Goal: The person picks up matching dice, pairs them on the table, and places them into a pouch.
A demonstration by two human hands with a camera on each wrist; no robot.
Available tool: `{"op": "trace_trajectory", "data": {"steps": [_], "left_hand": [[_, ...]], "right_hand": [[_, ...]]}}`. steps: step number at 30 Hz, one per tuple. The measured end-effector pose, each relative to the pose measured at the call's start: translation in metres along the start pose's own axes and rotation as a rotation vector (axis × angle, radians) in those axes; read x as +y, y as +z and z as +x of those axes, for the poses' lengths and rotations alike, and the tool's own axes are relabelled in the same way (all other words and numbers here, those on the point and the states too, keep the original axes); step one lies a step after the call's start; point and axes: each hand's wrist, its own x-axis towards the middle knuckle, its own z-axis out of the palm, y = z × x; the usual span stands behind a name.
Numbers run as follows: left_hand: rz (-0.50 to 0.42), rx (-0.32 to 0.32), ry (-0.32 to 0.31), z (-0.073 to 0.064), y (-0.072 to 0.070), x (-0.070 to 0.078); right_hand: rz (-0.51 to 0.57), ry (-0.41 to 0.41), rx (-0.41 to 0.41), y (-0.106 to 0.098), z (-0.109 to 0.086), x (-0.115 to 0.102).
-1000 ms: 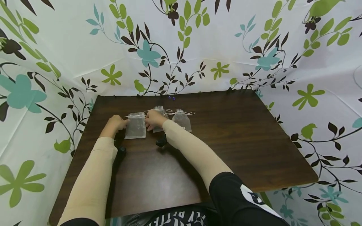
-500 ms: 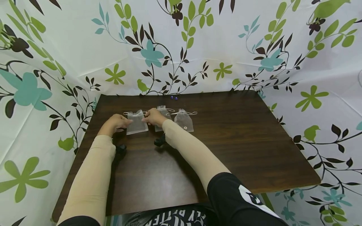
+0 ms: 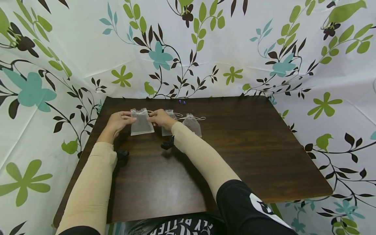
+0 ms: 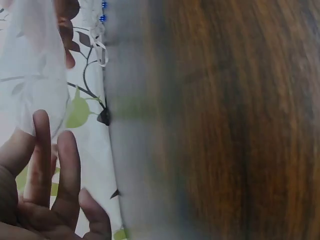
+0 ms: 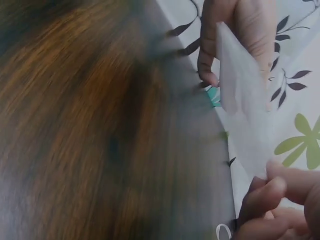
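A sheer white drawstring pouch (image 3: 142,124) is stretched between my two hands above the table. My left hand (image 3: 118,122) pinches its left side near the top between thumb and index finger, the other fingers extended, as the left wrist view shows. My right hand (image 3: 162,118) pinches the opposite side with thumb and curled fingers. In the right wrist view the pouch (image 5: 245,100) hangs edge-on between the hands. Just right of it, a second sheer pouch (image 3: 166,131) lies partly hidden behind my right hand. A third pouch (image 3: 192,123) lies beside that, its white cord (image 3: 201,118) pointing right.
Two small blue bead-like pieces (image 3: 182,102) sit near the back edge of the dark wooden table (image 3: 241,143). A flower-patterned cloth (image 3: 205,49) hangs right behind the table. Black wrist-worn devices (image 3: 167,143) sit under both wrists.
The left pouch lay flat on the table a second ago; both hands have taken it by its sides and raised it. The left hand has moved slightly up. The other pouches stay put.
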Motion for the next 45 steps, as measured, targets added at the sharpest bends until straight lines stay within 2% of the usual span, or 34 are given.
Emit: {"op": "trace_trajectory", "data": {"steps": [4,8,11,16,19,21,23,25,28,32,34,39,42,45], "left_hand": [[0.005,0.079,0.024,-0.002,0.001,0.003],[0.014,0.18,0.08,-0.005,0.003,0.002],[0.048,0.218,0.139,-0.008,0.003,0.0],[0.157,0.26,0.24,-0.013,0.004,0.001],[0.243,0.283,0.283,-0.016,0.005,0.001],[0.299,0.287,0.312,-0.016,0.005,-0.001],[0.367,0.273,0.328,-0.016,0.004,-0.005],[0.424,0.243,0.318,-0.017,0.004,-0.009],[0.482,0.186,0.255,-0.019,0.003,-0.014],[0.473,0.089,0.163,-0.021,0.002,-0.018],[0.447,0.039,0.128,-0.02,0.001,-0.02],[0.432,-0.018,0.068,-0.019,0.001,-0.023],[0.474,-0.004,0.095,-0.019,0.0,-0.024],[0.477,0.036,0.169,-0.018,-0.003,-0.024]], "right_hand": [[0.024,-0.011,-0.023,-0.001,0.001,-0.001],[0.041,-0.08,0.01,-0.001,0.002,0.001],[0.067,-0.151,0.031,0.001,0.002,0.002],[-0.083,-0.263,0.068,0.002,-0.002,0.002],[-0.157,-0.275,0.078,0.001,-0.004,0.003],[-0.167,-0.254,0.064,0.0,-0.005,0.005],[-0.239,-0.244,0.049,-0.001,-0.005,0.007],[-0.343,-0.246,0.029,-0.002,-0.005,0.009],[-0.518,-0.277,-0.024,-0.003,-0.003,0.012],[-0.626,-0.303,-0.093,-0.002,-0.001,0.016],[-0.633,-0.285,-0.109,0.0,-0.001,0.017],[-0.63,-0.232,-0.114,0.002,-0.002,0.018],[-0.635,-0.23,-0.107,0.004,-0.002,0.018],[-0.641,-0.234,-0.091,0.005,-0.001,0.018]]}}
